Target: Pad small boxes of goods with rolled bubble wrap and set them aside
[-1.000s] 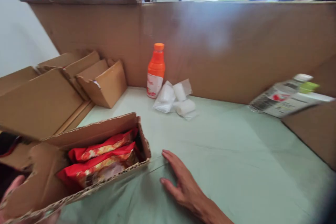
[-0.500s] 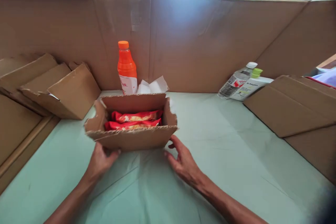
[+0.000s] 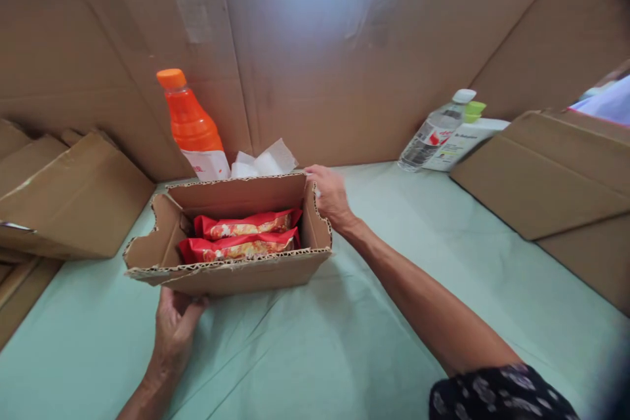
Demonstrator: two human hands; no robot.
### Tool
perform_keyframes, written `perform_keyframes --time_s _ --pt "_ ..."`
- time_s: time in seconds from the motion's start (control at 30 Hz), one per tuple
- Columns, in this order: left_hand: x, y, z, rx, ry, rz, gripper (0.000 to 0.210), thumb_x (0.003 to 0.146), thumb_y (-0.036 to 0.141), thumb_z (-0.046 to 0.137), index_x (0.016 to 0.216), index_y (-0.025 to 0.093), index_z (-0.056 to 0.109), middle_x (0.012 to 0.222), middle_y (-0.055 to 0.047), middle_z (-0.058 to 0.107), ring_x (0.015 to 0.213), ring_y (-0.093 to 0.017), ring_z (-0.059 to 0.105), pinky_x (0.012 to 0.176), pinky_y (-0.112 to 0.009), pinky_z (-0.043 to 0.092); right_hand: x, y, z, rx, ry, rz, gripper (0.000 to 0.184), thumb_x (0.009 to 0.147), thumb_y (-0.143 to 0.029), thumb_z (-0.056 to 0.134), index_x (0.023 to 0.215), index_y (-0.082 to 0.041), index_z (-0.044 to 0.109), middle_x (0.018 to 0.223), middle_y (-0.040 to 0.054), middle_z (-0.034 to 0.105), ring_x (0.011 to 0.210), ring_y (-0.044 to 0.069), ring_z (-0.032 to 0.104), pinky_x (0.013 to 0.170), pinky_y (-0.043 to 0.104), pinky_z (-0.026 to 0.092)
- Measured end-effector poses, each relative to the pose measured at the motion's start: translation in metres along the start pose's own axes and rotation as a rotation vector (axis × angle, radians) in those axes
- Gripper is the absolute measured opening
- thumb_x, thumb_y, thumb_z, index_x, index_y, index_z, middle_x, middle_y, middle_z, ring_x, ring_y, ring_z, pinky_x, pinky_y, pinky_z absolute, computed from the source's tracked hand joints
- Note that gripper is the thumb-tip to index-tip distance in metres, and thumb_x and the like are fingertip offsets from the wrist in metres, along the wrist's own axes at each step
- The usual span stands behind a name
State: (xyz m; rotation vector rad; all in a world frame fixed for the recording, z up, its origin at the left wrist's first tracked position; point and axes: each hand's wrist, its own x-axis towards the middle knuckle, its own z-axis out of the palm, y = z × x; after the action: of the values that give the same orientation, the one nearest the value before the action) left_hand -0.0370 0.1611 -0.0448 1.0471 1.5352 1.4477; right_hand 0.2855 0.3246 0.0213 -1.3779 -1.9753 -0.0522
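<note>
From the head cam, the cardboard box (image 3: 236, 277) is sitting in front of the orange bottle (image 3: 191, 125), red snack packets (image 3: 241, 247) lying inside. My right hand (image 3: 329, 195) is gripping the back right corner, fingers bending around it. My left hand (image 3: 174, 325) is touching the bottom front left; fingers are partly hiding, can't tell if they're pinching.

right hand (image 3: 331, 198) shifted to far corner of box (image 3: 246, 277), sleeve (image 3: 502, 394) now showing
</note>
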Motion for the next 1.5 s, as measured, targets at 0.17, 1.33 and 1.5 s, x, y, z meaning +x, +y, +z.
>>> perform_keyframes --time_s 0.17,1.33,1.5 --pt "0.003 -0.003 -0.001 -0.060 -0.034 -0.007 0.042 0.064 0.027 0.075 0.101 0.023 0.056 0.084 0.001 0.060 0.089 -0.020 0.061 0.077 -0.028 0.048 -0.102 0.023 -0.087 -0.133 0.144 0.024 0.016 0.087 -0.020 0.056 0.100 -0.023 0.063 0.128 0.0112 0.067 0.123 0.030 0.060 0.102 0.050 0.044" --pt "-0.077 0.002 0.010 0.155 -0.265 -0.075 0.060 0.072 0.043 0.069 0.127 0.021 0.058 0.148 -0.014 0.051 0.136 -0.035 0.050 0.117 -0.057 0.035 -0.144 0.017 -0.107 0.546 -0.035 0.635 0.059 0.076 -0.061 0.066 0.119 -0.020 0.065 0.104 0.0085 0.071 0.097 0.024 0.067 0.092 0.042 0.053" --pt "-0.076 0.000 -0.001 0.263 -0.319 0.089 0.040 0.078 0.042 0.064 0.113 0.022 0.068 0.145 -0.011 0.054 0.132 -0.032 0.054 0.117 -0.055 0.036 -0.191 0.006 -0.163 0.648 -0.326 0.505 0.037 0.076 -0.060 0.073 0.075 -0.023 0.074 0.110 0.0101 0.074 0.120 0.031 0.062 0.102 0.047 0.048"
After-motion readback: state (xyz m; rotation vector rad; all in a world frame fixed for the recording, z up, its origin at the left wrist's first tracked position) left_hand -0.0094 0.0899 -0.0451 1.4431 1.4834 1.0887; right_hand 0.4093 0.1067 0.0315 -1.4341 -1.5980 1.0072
